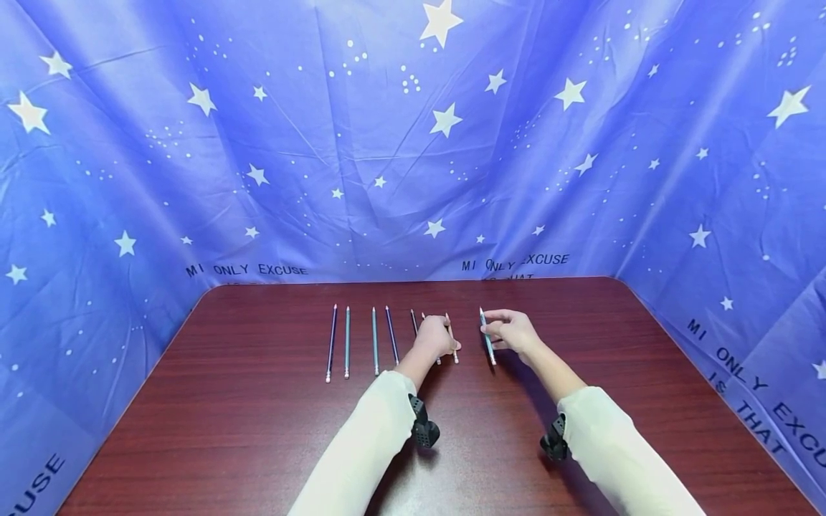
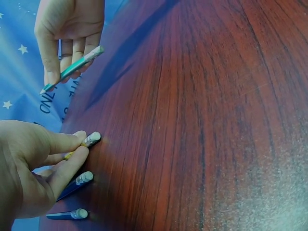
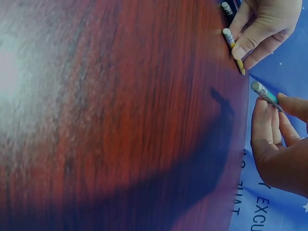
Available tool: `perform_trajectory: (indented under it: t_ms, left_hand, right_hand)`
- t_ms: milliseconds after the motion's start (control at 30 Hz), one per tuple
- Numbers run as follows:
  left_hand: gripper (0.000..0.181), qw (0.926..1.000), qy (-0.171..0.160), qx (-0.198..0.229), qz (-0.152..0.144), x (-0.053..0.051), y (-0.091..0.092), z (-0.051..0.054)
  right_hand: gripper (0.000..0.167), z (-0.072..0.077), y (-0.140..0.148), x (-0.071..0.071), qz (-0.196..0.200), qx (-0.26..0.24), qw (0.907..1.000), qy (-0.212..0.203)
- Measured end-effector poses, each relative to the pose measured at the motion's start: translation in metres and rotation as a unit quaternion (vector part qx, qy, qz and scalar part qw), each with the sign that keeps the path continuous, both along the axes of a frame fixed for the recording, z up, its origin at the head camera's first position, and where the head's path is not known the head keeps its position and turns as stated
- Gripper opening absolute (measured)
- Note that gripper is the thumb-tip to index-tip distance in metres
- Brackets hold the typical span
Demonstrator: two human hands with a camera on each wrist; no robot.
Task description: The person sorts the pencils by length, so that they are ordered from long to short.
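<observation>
My left hand [image 1: 434, 337] pinches a yellow pencil [image 3: 237, 61] between thumb and finger, with the pencil's white eraser end toward me. In the left wrist view, dark blue pencils [image 2: 67, 215] lie beside that hand, partly covered by it. To the right, my right hand [image 1: 513, 332] holds a teal pencil [image 1: 487, 339] between its thumb and fingertips. This pencil is raised off the table, its tip pointing away from me; its shadow falls on the wood in the left wrist view.
Left of my hands, several pencils lie roughly parallel, among them a dark blue pencil [image 1: 332, 344] and a teal one [image 1: 347, 344]. They rest on a reddish-brown wooden table [image 1: 226, 430]. A blue star-patterned cloth [image 1: 361, 143] hangs behind and at both sides.
</observation>
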State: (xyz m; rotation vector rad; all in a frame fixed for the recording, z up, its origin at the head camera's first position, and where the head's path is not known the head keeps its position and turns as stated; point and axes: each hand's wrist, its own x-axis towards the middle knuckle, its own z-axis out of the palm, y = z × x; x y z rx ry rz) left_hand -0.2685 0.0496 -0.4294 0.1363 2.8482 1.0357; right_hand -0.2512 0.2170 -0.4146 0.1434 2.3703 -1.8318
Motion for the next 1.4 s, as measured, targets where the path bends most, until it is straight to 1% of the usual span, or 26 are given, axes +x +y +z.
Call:
perform_trajectory:
  t_ms: [133,300,467,800,933,1133,1267,1400]
  left_hand:
    - [0.056,1.0000,-0.008,0.000,0.000,0.000,0.000,-0.001]
    - [0.056,1.0000,0.000,-0.008,-0.003,0.001,-0.001,-0.002]
    - [0.055,1.0000,0.004,-0.008,-0.004,0.000,-0.001,-0.001]
    - [0.053,0.9998,0.009,-0.020,-0.003,-0.001,0.001,-0.001]
    - [0.053,0.9998,0.006,-0.018,-0.004,0.000,0.001,0.000]
    - [0.053,0.9997,0.013,-0.020,-0.011,0.001,0.001,0.002]
    - [0.053,0.9997,0.012,-0.016,-0.012,0.001,0.001,0.002]
    - [0.053,0.9997,0.016,-0.011,-0.014,0.001,0.001,0.002]
  right_hand:
    - [0.045,0.000,-0.003,-0.002,-0.006,0.005,1.0000,-0.004]
    - [0.045,-0.001,-0.003,-0.005,-0.010,0.005,0.9999,-0.008]
    - [0.045,0.000,-0.004,-0.006,-0.011,0.004,0.9999,-0.009]
    - [0.043,-0.007,-0.006,-0.015,-0.012,-0.002,0.9999,-0.012]
    - [0.043,-0.009,-0.007,-0.018,-0.014,0.002,0.9998,-0.014]
    - [0.041,-0.011,-0.011,-0.020,-0.016,0.009,0.9998,-0.012]
    - [0.041,-0.013,-0.015,-0.021,-0.008,0.015,0.9997,-0.019]
    - [0.041,-0.016,-0.019,-0.023,-0.011,0.011,0.9996,-0.024]
